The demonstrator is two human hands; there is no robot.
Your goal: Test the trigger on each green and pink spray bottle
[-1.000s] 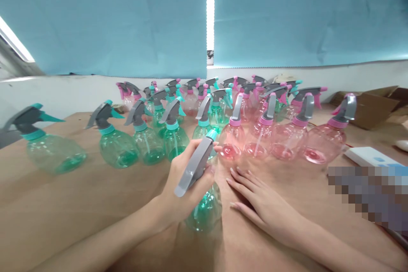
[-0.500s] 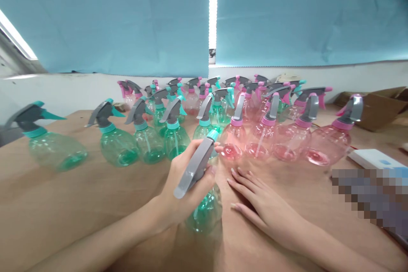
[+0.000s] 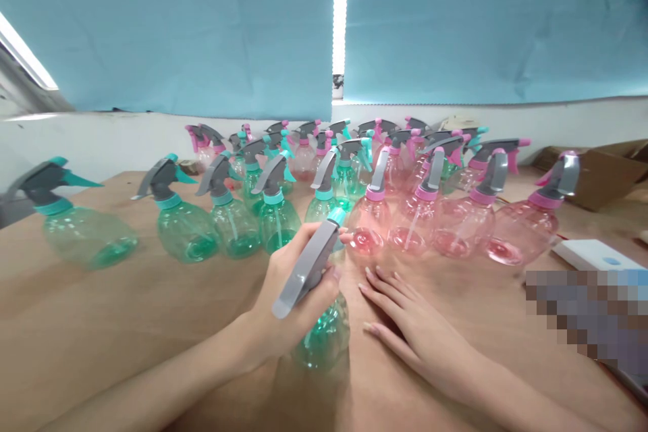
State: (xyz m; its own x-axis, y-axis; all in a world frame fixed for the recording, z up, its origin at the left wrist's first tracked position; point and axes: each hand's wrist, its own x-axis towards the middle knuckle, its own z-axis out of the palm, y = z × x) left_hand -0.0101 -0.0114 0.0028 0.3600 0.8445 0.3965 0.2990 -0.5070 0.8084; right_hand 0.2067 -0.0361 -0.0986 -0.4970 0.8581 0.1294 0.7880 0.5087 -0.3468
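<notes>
White light glows in a narrow upright gap between a left blue sheet and a right blue sheet, with a slanted bright strip at far left and a white wall running behind a brown table.

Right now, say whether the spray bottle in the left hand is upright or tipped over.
Upright: the left hand holds the spray bottle with its sprayer on top.

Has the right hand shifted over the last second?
No: the right hand shows no clear shift against the leftmost front pink bottle.
</notes>
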